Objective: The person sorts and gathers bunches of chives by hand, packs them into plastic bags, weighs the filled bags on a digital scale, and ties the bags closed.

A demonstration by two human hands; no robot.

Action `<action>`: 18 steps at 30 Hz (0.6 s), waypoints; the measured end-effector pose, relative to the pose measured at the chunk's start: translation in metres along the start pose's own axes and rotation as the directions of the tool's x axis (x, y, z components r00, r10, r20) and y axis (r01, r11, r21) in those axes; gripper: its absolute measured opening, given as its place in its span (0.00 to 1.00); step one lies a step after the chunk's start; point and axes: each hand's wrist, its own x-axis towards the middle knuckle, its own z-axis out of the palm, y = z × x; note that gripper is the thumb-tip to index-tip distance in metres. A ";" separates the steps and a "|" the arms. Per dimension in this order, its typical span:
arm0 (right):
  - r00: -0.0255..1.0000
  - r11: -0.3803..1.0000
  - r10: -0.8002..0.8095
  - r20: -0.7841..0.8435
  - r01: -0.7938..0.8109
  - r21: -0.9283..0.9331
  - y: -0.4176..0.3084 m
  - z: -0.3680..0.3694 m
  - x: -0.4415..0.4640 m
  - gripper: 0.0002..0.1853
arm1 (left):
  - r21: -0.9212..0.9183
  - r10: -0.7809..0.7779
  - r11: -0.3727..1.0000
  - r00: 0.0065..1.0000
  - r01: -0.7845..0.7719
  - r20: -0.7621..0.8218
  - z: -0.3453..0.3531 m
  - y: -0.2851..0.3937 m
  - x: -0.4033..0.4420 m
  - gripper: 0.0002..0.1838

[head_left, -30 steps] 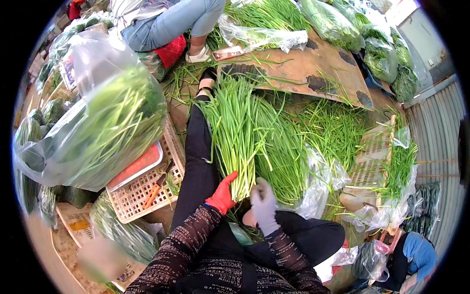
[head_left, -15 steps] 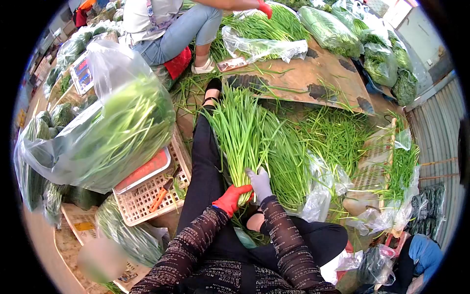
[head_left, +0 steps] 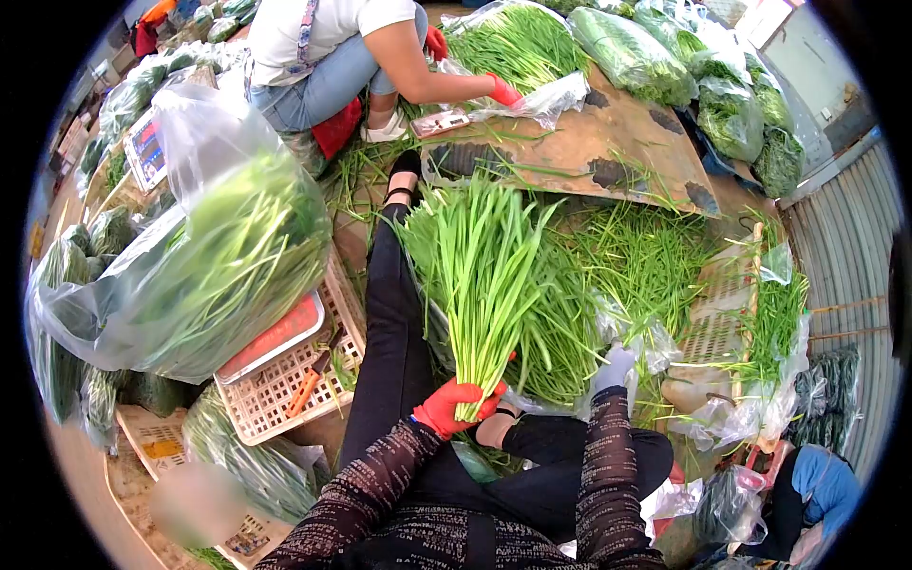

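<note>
My left hand (head_left: pixel 454 408), in a red glove, is closed around the pale lower stalks of a bunch of garlic chives (head_left: pixel 480 294). The green leaves fan out away from me, above my legs. To the right, my right hand (head_left: pixel 614 369) in a light grey glove lies against a clear plastic bag (head_left: pixel 655 344), apart from the bunch. How its fingers are set is too small to make out. Between the hands and beyond them lies a pile of more garlic chives (head_left: pixel 560 332), partly covered by the held bunch.
A plastic bag of greens (head_left: pixel 247 228) stands on the left above a crate (head_left: pixel 285 404) with an orange-handled tool (head_left: pixel 303 392). Ahead is a worn board (head_left: pixel 570 152). A co-worker (head_left: pixel 332 57) in red gloves squats behind it, handling bagged chives. Another crate (head_left: pixel 712 323) leans at right.
My right hand has left the stalks and moved right to the plastic. The left hand keeps the bunch, now nearer me and lifted. The co-worker has reached down to the plastic bag.
</note>
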 end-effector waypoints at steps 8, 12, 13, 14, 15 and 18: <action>0.996 0.930 0.058 0.067 -0.030 -0.367 0.000 0.005 -0.047 0.22 | -0.514 -0.199 0.850 0.974 0.118 -0.106 -0.075 0.007 0.009 0.28; 0.942 0.940 -0.255 0.219 0.294 -0.171 -0.024 0.016 -0.078 0.22 | -0.525 -0.144 0.850 0.979 0.048 -0.144 -0.065 0.001 0.009 0.30; 0.909 0.941 -0.248 0.336 0.308 -0.138 -0.024 0.025 -0.089 0.21 | -0.526 -0.146 0.849 0.979 0.050 -0.143 -0.060 0.002 0.009 0.30; 0.860 0.942 -0.242 0.450 0.319 -0.103 -0.020 0.034 -0.096 0.19 | -0.506 -0.155 0.862 0.965 0.027 -0.211 -0.051 0.003 0.009 0.30; 0.801 0.924 -0.273 0.532 0.372 -0.086 -0.005 0.047 -0.098 0.19 | -0.483 -0.160 0.876 0.947 0.005 -0.280 -0.046 0.004 0.009 0.31; 0.789 0.959 -0.237 0.567 0.284 0.004 -0.001 0.071 -0.134 0.25 | -0.510 -0.164 0.860 0.957 0.019 -0.241 -0.044 0.004 0.009 0.31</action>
